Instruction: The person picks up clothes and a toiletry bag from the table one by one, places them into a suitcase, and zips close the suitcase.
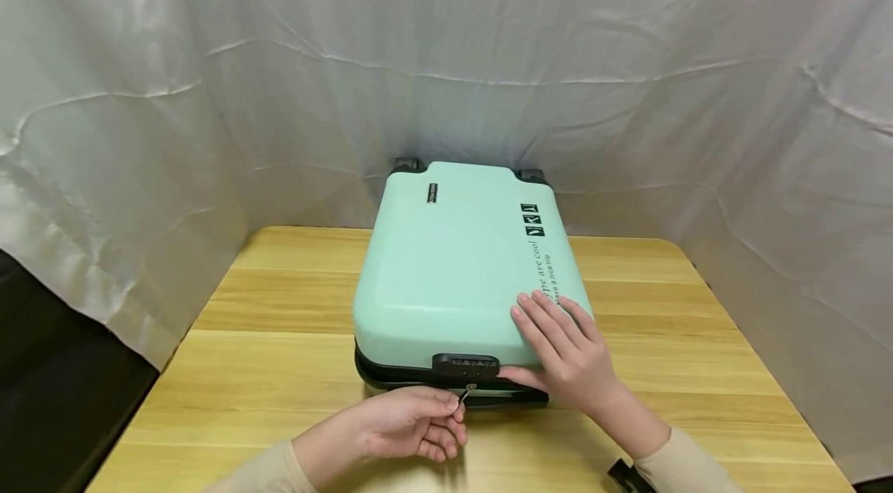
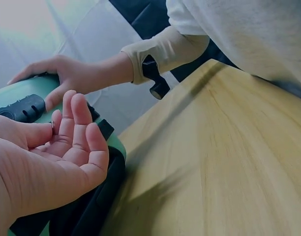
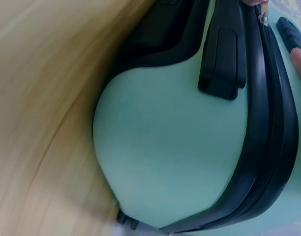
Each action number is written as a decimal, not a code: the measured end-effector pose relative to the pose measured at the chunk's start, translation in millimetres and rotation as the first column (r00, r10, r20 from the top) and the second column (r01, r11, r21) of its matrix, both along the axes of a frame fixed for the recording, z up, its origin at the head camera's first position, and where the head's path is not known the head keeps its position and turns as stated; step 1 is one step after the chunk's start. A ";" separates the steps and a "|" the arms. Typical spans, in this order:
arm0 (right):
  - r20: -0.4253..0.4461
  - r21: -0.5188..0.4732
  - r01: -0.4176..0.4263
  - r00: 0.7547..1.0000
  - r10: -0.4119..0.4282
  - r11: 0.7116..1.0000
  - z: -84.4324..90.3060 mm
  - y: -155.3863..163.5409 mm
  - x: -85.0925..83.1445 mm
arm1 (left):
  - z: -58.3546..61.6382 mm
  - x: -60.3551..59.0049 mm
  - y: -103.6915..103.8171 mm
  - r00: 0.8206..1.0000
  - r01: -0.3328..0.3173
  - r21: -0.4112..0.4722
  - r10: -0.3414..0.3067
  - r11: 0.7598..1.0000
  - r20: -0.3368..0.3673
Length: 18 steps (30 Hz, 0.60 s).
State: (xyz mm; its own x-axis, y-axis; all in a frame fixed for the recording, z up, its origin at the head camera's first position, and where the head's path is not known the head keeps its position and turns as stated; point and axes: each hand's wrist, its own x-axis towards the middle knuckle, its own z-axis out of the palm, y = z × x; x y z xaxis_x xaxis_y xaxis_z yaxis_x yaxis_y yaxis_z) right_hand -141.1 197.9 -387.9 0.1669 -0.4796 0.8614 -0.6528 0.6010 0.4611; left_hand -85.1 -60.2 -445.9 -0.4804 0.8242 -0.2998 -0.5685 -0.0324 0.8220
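Note:
A mint-green hard-shell suitcase (image 1: 453,260) lies flat on the wooden table (image 1: 279,369), its black combination lock (image 1: 465,363) facing me. My left hand (image 1: 418,423) pinches the small metal zipper pull (image 1: 466,394) just below the lock, thumb and forefinger closed on it; the same hand (image 2: 57,157) shows from its wrist view with the pull (image 2: 52,127) between thumb and finger. My right hand (image 1: 561,349) rests with straight fingers on the lid's near right corner, thumb on the side edge. The right wrist view shows the suitcase shell (image 3: 160,147), its black zipper band and side handle (image 3: 224,54).
White cloth (image 1: 209,90) hangs behind and on both sides of the table. The suitcase's black wheels (image 1: 408,164) point toward the back drape. Bare wood lies left and right of the case. A dark floor area (image 1: 56,384) sits past the table's left edge.

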 end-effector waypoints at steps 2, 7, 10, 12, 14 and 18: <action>-0.010 -0.014 -0.010 1.000 0.010 1.000 0.6 0.3 -1.3 | -0.1 0.3 -1.7 1.000 -0.018 0.003 0.018 1.000 -0.001; -0.028 -0.033 -0.026 0.999 0.025 0.999 1.6 -0.9 -4.4 | 0.5 2.1 -9.7 0.997 -0.078 0.012 0.079 0.997 -0.009; -0.031 -0.040 -0.028 0.999 0.027 0.999 1.7 -1.1 -5.0 | 0.6 3.1 -16.0 0.995 -0.096 0.016 0.097 0.995 -0.015; -0.031 -0.041 -0.029 0.999 0.027 0.999 1.5 -0.8 -4.8 | 0.6 3.9 -21.3 0.995 -0.101 0.018 0.102 0.995 -0.023; -0.030 -0.042 -0.029 0.999 0.028 0.999 1.5 -0.9 -4.3 | -0.8 4.2 -27.5 0.994 -0.104 0.019 0.105 0.994 -0.033; -0.023 -0.045 -0.031 0.999 0.030 0.999 0.7 -1.2 -2.7 | -2.5 5.0 -40.4 0.994 -0.098 0.019 0.099 0.995 -0.054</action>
